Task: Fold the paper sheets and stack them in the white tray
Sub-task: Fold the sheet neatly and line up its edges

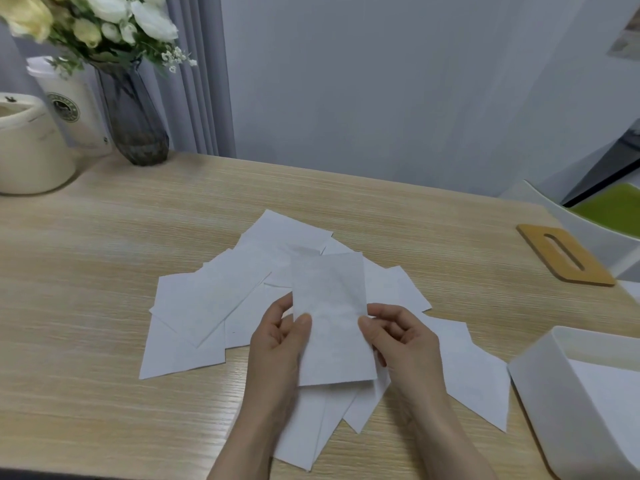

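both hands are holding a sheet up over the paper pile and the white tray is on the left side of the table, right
Not quite: the white tray is on the right side of the table, not the left, as the head view shows. The rest holds: the left hand and right hand both hold a sheet up over the paper pile.

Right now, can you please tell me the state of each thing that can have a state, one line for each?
Left hand: pinches the held sheet's left edge.
Right hand: pinches its right edge.
Held sheet: lifted above the pile, narrow; whether folded is unclear.
Loose sheets: spread flat on the table, overlapping.
White tray: open, paper lying inside.
Vase: upright, holding flowers.
Wooden lid: lying flat, beside the tray.
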Tool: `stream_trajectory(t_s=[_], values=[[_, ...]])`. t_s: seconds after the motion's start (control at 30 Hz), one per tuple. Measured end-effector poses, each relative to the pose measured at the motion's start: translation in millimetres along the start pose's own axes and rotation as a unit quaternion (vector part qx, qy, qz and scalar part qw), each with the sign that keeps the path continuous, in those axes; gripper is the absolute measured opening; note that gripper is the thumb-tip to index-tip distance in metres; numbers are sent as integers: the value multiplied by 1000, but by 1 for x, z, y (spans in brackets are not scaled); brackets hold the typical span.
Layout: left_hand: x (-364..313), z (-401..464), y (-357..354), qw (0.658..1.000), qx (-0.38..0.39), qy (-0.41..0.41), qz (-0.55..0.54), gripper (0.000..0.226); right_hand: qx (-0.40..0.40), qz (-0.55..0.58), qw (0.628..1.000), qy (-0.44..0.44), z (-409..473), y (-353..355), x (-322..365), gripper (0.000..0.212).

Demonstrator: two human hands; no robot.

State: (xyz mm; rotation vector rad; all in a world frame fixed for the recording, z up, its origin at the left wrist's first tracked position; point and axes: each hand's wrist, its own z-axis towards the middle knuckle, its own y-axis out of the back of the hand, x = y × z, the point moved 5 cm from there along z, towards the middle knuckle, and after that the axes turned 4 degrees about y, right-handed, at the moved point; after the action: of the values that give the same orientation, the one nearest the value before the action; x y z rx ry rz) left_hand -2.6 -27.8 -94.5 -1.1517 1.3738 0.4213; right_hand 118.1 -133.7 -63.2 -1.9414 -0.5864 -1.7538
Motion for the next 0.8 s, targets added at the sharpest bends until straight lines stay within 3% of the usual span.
stream_trajectory(t_s=[0.17, 0.3, 0.43, 0.57, 0.67, 0.8], values=[[0, -1, 3, 998, -50, -43, 25, 24, -7, -54, 998, 27, 4, 8, -4, 10], [0, 1, 9, 995, -79, -53, 19, 24, -70, -159, 983, 67, 15, 44, 0, 16], [-3, -1, 6, 996, -66, -51, 19, 25, -89, -303, 946, 76, 25, 82, 2, 24], [-1, 0, 7, 997, -66, -32, 20, 26, -70, -459, 884, 57, 34, 109, 0, 34], [0, 1, 7, 997, -64, -27, 17, 26, -42, -518, 854, 24, 39, 112, -4, 48], [0, 1, 6, 998, -61, -29, 19, 25, -30, -569, 822, 13, 38, 107, -8, 45]])
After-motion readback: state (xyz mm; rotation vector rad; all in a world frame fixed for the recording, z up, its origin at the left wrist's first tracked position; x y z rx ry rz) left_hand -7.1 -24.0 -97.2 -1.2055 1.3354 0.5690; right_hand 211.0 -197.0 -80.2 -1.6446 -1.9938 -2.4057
